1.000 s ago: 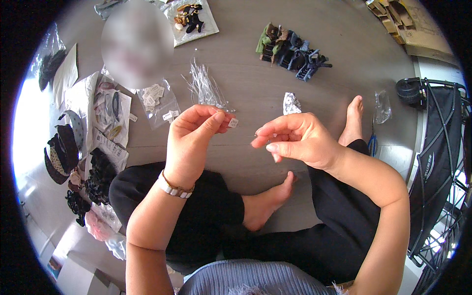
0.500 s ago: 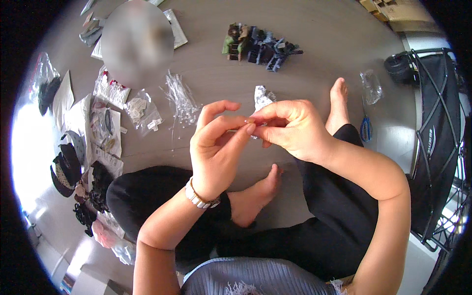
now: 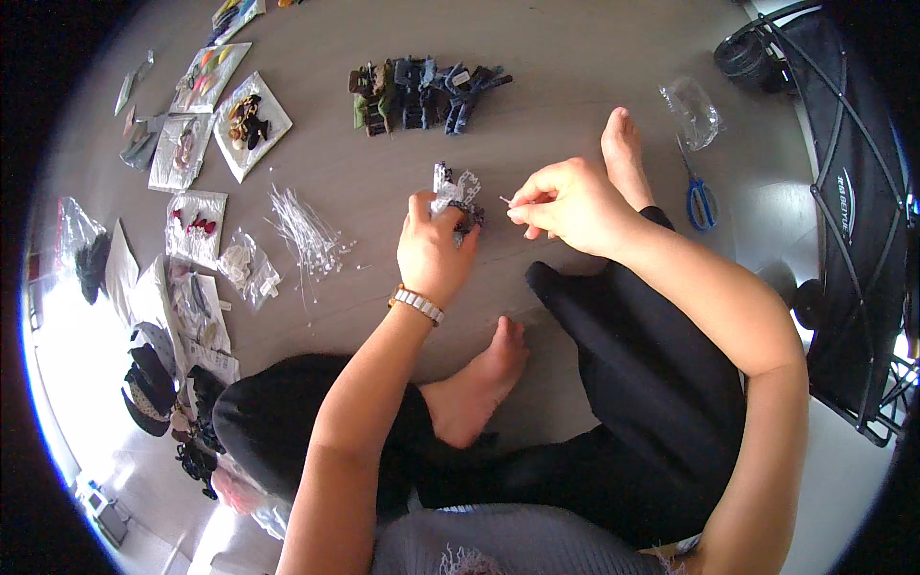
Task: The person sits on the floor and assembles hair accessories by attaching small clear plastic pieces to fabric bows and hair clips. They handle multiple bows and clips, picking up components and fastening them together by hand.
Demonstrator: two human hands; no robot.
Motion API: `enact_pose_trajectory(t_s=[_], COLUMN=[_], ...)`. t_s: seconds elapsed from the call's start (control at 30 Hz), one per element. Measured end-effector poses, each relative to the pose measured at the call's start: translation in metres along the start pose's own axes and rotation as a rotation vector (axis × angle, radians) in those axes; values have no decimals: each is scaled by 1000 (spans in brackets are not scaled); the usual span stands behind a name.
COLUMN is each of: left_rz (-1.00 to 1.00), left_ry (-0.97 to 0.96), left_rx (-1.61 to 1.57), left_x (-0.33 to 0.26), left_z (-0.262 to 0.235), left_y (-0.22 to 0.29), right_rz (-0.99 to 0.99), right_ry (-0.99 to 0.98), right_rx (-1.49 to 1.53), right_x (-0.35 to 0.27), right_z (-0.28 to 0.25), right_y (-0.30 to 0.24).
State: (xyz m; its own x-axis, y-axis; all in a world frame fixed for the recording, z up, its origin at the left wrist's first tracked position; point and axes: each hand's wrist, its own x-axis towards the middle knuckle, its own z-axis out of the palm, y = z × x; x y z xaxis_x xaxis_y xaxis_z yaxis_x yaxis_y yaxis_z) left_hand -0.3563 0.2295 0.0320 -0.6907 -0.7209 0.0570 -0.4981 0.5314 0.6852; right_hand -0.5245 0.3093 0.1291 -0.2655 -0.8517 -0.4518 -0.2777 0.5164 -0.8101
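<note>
In front of me, my left hand [image 3: 433,251] has its fingers closed on a black-and-white patterned fabric hair accessory [image 3: 464,186]; its exact kind is partly hidden by the fingers. To its right, my right hand [image 3: 580,208] pinches a thin, pale plastic strand [image 3: 506,199] between thumb and fingertips. The strand's short tip pokes out toward the accessory, apart from it. On the floor to the left lies a loose bundle of white plastic tag strings [image 3: 309,233]. Farther off, several fabric-covered claw clips [image 3: 414,94] in green, brown, dark and blue stand in a row.
Blue-handled scissors [image 3: 702,205] and a crumpled clear bag [image 3: 692,113] lie at the right, beside a black folding frame [image 3: 853,211]. Bagged accessories [image 3: 251,125] and a bag of white tags [image 3: 247,268] spread leftward. Dark hair accessories [image 3: 149,388] are piled near my left knee.
My hands, together before, have come apart. The left has moved onto the patterned accessory; the right has shifted right with the strand. The view has shifted, and packets at the far left show now.
</note>
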Motion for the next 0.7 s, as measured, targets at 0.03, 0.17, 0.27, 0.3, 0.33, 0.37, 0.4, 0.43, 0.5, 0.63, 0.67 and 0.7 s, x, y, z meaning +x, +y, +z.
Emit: enact_pose_trajectory(t_s=[0.03,0.17,0.27,0.3,0.33,0.37,0.4,0.43,0.5,0.63,0.67,0.7], left_rz=[-20,-492,-542,-534,-488,-491,-473,-425,-367,-293,-280,-278], left_ry=[45,-91,-122,-83,-42,-27,-18,-11,-36,8,22,37], left_rx=[-66,-882,-1351,-1387,-1449,-1446,-1382,-1336,-1281,-1340,-1339,-1341], left_x=[4,6,-15,-23,-30,-36,-40,-45,-48,-57,-58,-58], left_z=[-1,-39,-80,-91,-101,-111,-119,-125,-134,-142,-143,-144], left_y=[-2,-7,-1,2,5,6,6,6,1,-9,-12,-14], right_rz=[1,-12,-47,-128,-167,-179,-212,-217,-185,-35,-11,44], right_ry=[2,6,-21,-44,-75,-101,-119,-123,-173,-278,-290,-277], right_rx=[9,55,-32,-69,-76,-40,-75,-99,-88,74,149,157], right_x=[1,1,-5,-7,-10,-11,-11,-11,-10,-4,-3,0], right_z=[-1,3,17,24,31,38,46,53,64,79,82,85], right_y=[1,-8,-24,-31,-39,-47,-55,-62,-76,-89,-90,-91])
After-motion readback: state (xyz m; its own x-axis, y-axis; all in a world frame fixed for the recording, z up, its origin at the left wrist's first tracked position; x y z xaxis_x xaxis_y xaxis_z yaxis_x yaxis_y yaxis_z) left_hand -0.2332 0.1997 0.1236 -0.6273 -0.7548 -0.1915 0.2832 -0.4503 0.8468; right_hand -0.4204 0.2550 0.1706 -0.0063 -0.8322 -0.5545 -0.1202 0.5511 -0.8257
